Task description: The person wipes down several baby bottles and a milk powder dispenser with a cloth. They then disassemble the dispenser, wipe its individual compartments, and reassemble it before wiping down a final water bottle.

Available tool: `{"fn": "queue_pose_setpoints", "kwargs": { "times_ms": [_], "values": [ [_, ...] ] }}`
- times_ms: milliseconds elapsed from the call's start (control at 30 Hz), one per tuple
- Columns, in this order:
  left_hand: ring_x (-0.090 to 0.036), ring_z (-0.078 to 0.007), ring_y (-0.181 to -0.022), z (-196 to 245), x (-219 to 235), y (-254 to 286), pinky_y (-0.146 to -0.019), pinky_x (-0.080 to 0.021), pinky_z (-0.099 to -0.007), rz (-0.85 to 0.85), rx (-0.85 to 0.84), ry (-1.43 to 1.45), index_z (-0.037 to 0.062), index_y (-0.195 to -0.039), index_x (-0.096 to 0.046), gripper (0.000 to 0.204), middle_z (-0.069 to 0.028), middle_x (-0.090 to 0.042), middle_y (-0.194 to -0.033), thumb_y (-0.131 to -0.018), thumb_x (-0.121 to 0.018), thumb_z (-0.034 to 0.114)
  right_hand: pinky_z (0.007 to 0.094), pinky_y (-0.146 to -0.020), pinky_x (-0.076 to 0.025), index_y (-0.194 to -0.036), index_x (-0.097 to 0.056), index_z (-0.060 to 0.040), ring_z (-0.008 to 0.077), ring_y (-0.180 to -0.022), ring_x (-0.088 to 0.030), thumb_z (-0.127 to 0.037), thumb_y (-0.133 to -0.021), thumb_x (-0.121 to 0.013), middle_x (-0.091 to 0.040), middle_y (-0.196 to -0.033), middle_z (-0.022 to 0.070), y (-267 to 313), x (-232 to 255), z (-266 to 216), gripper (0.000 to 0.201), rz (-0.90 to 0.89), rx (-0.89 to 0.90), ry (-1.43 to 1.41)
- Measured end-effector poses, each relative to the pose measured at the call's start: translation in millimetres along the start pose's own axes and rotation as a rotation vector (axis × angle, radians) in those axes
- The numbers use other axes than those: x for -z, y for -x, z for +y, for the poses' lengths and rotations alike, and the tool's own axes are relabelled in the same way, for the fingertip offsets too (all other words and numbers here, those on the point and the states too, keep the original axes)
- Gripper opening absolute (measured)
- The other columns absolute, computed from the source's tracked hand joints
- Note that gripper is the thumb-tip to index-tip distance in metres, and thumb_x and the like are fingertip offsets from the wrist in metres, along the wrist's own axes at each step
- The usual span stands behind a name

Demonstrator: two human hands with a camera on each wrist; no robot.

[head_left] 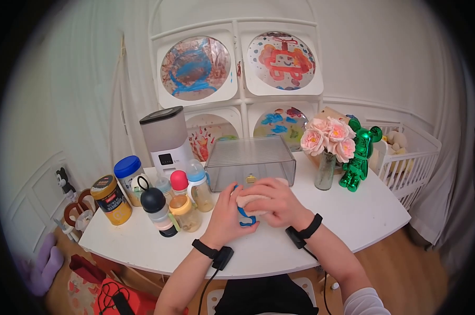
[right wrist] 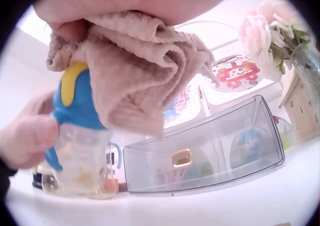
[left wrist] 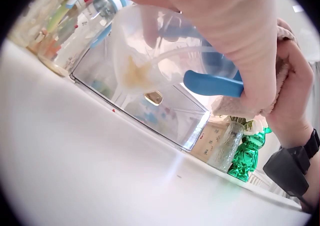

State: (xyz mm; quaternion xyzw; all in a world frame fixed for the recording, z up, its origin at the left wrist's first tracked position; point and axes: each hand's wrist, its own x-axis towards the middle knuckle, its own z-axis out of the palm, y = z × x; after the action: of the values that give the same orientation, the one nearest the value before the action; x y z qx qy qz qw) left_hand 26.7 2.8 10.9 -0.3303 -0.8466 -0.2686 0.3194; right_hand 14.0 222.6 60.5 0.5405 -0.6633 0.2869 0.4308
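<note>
Clear cup (right wrist: 82, 153) with a blue lid and blue handles, a yellow piece on the lid, lies near the centre of the head view, just below the middle of the frame; a yellowish patch shows through its wall. The left hand (head_left: 224, 220) grips the cup, its thumb against the blue handle in the left-wrist view. The right hand (head_left: 279, 203) holds a crumpled pinkish-beige cloth (right wrist: 135, 80), bunched beneath the fingers and touching the lid. Both wrists wear black bands with attached devices. Behind the hands stands a transparent grey box (head_left: 250, 160) with a gold-coloured latch. Left of centre, bottles are grouped: one with a black domed top (head_left: 154, 203), one with a yellow-orange collar (head_left: 186, 212), one with a red-pink cap (head_left: 178, 181) and one with a pale blue top and handle (head_left: 199, 186). Farther left are a yellow tin (head_left: 111, 200) and a blue-lidded jar (head_left: 130, 176), with a grey-and-white appliance (head_left: 168, 142) behind the bottles. Right of centre, a glass vase (head_left: 325, 173) of pink flowers (head_left: 329, 137) stands beside a shiny green figure (head_left: 357, 157). All these rest on a white table (head_left: 363, 215); painted discs (head_left: 195, 68) occupy the upper centre, and a white cot (head_left: 413, 157) the right.
</note>
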Motion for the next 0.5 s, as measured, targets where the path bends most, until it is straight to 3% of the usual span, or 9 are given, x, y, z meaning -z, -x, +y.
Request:
{"fn": "queue_pose_setpoints", "kwargs": {
  "times_ms": [100, 167, 300, 367, 400, 467, 500],
  "values": [
    [-0.048, -0.0455, -0.139, 2.3, 4.6, -2.9, -0.116, -0.043, -0.0477, 0.005, 0.002, 0.048, -0.0039, -0.157, -0.030, 0.117, -0.0281, -0.045, -0.151, -0.067, -0.096, 0.033, 0.0425, -0.092, -0.055, -0.096, -0.076, -0.0151, 0.0319, -0.107, -0.069, -0.002, -0.074, -0.066, -0.075, -0.123, 0.0068, 3.8, -2.0, -0.8, 0.027, -0.067, -0.011, 0.004],
    [-0.049, -0.0464, -0.138, 2.3, 9.0, -6.0, -0.115, -0.044, -0.0486, 0.018, -0.208, -0.083, -0.0057, -0.158, -0.027, 0.122, -0.0286, -0.046, -0.151, -0.066, -0.097, 0.033, 0.0411, -0.095, -0.054, -0.097, -0.076, -0.0136, 0.0327, -0.110, -0.068, 0.000, -0.078, -0.063, -0.075, -0.121, 0.0075, 4.0, -0.8, 0.8, 0.027, -0.020, -0.087, -0.082],
    [-0.049, -0.0463, -0.138, 2.8, 4.0, -6.8, -0.114, -0.044, -0.0493, -0.003, -0.290, -0.091, -0.0059, -0.159, -0.024, 0.125, -0.0287, -0.046, -0.150, -0.065, -0.097, 0.033, 0.0396, -0.100, -0.053, -0.103, -0.076, -0.0090, 0.0321, -0.112, -0.068, 0.003, -0.084, -0.058, -0.074, -0.122, 0.0111, 9.8, 0.3, 11.0, 0.029, -0.034, -0.246, -0.275],
    [-0.048, -0.0454, -0.140, 6.0, 5.2, -4.7, -0.115, -0.043, -0.0483, -0.005, -0.055, -0.007, -0.0055, -0.161, -0.019, 0.130, -0.0287, -0.045, -0.153, -0.065, -0.097, 0.033, 0.0363, -0.105, -0.050, -0.114, -0.073, -0.0038, 0.0264, -0.115, -0.068, 0.004, -0.092, -0.051, -0.072, -0.126, 0.0131, 9.4, -6.4, 9.6, 0.033, 0.074, -0.458, -0.525],
    [-0.048, -0.0454, -0.140, 7.3, 3.4, -3.5, -0.115, -0.043, -0.0483, -0.004, -0.058, -0.007, -0.0055, -0.161, -0.019, 0.130, -0.0287, -0.045, -0.153, -0.065, -0.097, 0.033, 0.0363, -0.105, -0.050, -0.114, -0.073, -0.0038, 0.0264, -0.115, -0.068, 0.004, -0.092, -0.051, -0.072, -0.126, 0.0131, 11.2, -11.5, 11.2, 0.033, 0.075, -0.455, -0.523],
    [-0.051, -0.0441, -0.139, 9.6, -2.3, -1.3, -0.113, -0.046, -0.0457, 0.109, 0.008, 0.083, -0.0054, -0.163, -0.014, 0.134, -0.0278, -0.047, -0.153, -0.065, -0.097, 0.033, 0.0360, -0.106, -0.050, -0.119, -0.069, -0.0002, 0.0281, -0.119, -0.067, 0.003, -0.093, -0.051, -0.071, -0.126, 0.0155, 14.3, -22.1, 13.1, 0.032, 0.160, -0.717, -0.703],
    [-0.051, -0.0441, -0.139, 10.8, -5.6, 0.4, -0.113, -0.046, -0.0457, 0.106, 0.003, 0.079, -0.0054, -0.163, -0.014, 0.134, -0.0278, -0.047, -0.153, -0.065, -0.097, 0.033, 0.0360, -0.106, -0.050, -0.119, -0.069, -0.0002, 0.0281, -0.119, -0.067, 0.003, -0.093, -0.051, -0.071, -0.126, 0.0155, 16.2, -24.5, 11.8, 0.032, 0.166, -0.713, -0.703]
  ]
}}
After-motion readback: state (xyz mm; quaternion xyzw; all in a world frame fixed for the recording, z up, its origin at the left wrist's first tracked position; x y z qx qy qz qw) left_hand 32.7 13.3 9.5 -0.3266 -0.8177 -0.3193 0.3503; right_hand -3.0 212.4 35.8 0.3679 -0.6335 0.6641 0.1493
